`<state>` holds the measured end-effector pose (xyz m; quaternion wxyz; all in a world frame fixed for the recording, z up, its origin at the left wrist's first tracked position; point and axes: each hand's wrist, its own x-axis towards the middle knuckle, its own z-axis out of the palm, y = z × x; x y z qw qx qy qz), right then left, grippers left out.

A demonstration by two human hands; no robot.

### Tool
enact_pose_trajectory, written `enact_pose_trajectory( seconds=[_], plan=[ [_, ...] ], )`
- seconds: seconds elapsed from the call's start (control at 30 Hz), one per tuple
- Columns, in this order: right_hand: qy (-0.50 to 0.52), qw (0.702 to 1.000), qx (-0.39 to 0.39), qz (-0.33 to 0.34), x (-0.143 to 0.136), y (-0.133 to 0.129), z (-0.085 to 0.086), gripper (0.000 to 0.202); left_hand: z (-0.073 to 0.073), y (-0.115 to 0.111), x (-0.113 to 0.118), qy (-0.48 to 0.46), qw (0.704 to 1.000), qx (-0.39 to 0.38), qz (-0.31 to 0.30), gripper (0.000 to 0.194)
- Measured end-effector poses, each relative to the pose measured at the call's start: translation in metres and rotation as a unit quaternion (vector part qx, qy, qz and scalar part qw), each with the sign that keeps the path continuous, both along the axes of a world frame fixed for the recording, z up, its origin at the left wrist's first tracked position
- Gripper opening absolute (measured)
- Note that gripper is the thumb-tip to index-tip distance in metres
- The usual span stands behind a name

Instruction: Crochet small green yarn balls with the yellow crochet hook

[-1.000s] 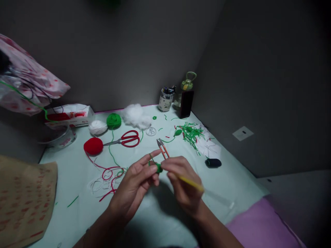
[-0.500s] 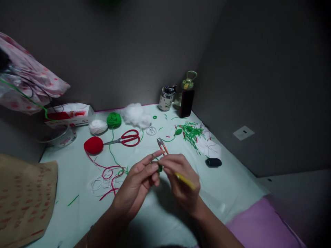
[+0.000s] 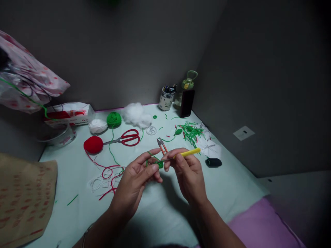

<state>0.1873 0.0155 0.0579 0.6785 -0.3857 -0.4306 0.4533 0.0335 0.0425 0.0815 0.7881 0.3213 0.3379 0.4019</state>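
Dark grey walls meet in a corner behind a pale mint-green table [image 3: 77, 179] strewn with craft supplies. Near the middle of the table, the person's left hand [image 3: 137, 179] pinches a small green crocheted piece [image 3: 159, 165] between thumb and fingers, with a loop of green yarn over the forefinger. The right hand [image 3: 187, 170] is closed around a yellow-handled crochet hook [image 3: 190, 152], whose handle points up and to the right while its tip meets the green piece. Just behind the hands lie small orange-handled thread snips [image 3: 162, 146]. Farther back rest red-handled scissors [image 3: 126, 138], a red ball of yarn [image 3: 93, 144], a white ball of yarn [image 3: 98, 126], a green ball of yarn [image 3: 114, 119] and a tuft of white stuffing [image 3: 136, 114]. Loose red and white strands [image 3: 107, 177] tangle left of the hands. To the right sit a heap of green yarn clippings [image 3: 192, 132] and a small dark oval object [image 3: 213, 162]. A patterned pot of tools [image 3: 166, 98] and a green-lidded bottle [image 3: 188, 83] stand in the far corner
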Motion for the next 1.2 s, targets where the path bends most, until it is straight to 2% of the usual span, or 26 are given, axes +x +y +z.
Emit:
enact_pose_trajectory(
  seconds=[0.13, 0.23, 0.3, 0.37, 0.47, 0.53, 0.57, 0.6, 0.7, 0.77, 0.83, 0.9, 1.0, 1.07, 1.1, 1.2],
  plan=[
    [-0.063, 0.998, 0.025, -0.018, -0.001, -0.004, 0.006, 0.020, 0.000, 0.000, -0.002, 0.030, 0.999, 0.021, 0.020, 0.040],
    [-0.195, 0.975, 0.086, -0.057, -0.002, -0.010, 0.012, 0.021, -0.001, 0.000, -0.003, 0.065, 0.996, 0.057, 0.030, 0.039],
    [-0.307, 0.935, 0.158, -0.077, -0.003, -0.012, 0.014, 0.025, -0.001, -0.001, -0.002, 0.096, 0.991, 0.079, 0.046, 0.039],
    [-0.403, 0.883, 0.219, -0.097, -0.005, -0.014, 0.014, 0.030, -0.001, -0.002, -0.001, 0.117, 0.987, 0.088, 0.071, 0.040],
    [-0.513, 0.813, 0.245, -0.127, -0.006, -0.016, 0.012, 0.031, -0.001, -0.004, 0.001, 0.092, 0.990, 0.060, 0.088, 0.048],
    [-0.545, 0.789, 0.246, -0.137, -0.007, -0.018, 0.011, 0.030, -0.001, -0.004, 0.000, 0.028, 0.998, 0.004, 0.051, 0.054],
    [-0.536, 0.795, 0.248, -0.137, -0.006, -0.018, 0.010, 0.030, -0.001, -0.003, -0.001, -0.008, 0.999, -0.030, 0.022, 0.056],
    [-0.503, 0.818, 0.243, -0.135, -0.006, -0.018, 0.010, 0.030, 0.000, -0.002, -0.001, -0.040, 0.997, -0.061, -0.002, 0.056],
    [-0.306, 0.930, 0.169, -0.117, -0.004, -0.014, 0.010, 0.027, 0.003, 0.002, -0.003, -0.072, 0.992, -0.100, -0.012, 0.052],
    [-0.187, 0.973, 0.109, -0.081, -0.004, -0.010, 0.010, 0.024, 0.004, 0.003, -0.003, -0.056, 0.996, -0.075, 0.004, 0.051],
    [-0.158, 0.982, 0.082, -0.055, -0.006, -0.006, 0.009, 0.021, 0.002, 0.001, -0.002, -0.028, 0.999, -0.038, 0.006, 0.052],
    [-0.211, 0.972, 0.088, -0.061, -0.008, -0.006, 0.008, 0.021, -0.001, -0.001, 0.001, -0.002, 1.000, -0.004, 0.020, 0.054],
    [-0.358, 0.913, 0.161, -0.112, -0.009, -0.011, 0.006, 0.031, -0.005, -0.003, 0.003, -0.005, 0.999, 0.006, 0.039, 0.054],
    [-0.419, 0.878, 0.195, -0.127, -0.008, -0.015, 0.006, 0.037, -0.005, -0.002, 0.002, -0.038, 0.998, -0.040, 0.015, 0.049],
    [-0.412, 0.882, 0.191, -0.130, -0.008, -0.015, 0.006, 0.036, -0.004, 0.000, 0.001, -0.054, 0.996, -0.071, 0.004, 0.046],
    [-0.257, 0.950, 0.130, -0.120, -0.005, -0.011, 0.008, 0.027, -0.001, 0.004, -0.001, -0.075, 0.989, -0.125, 0.016, 0.039]
  ],
)
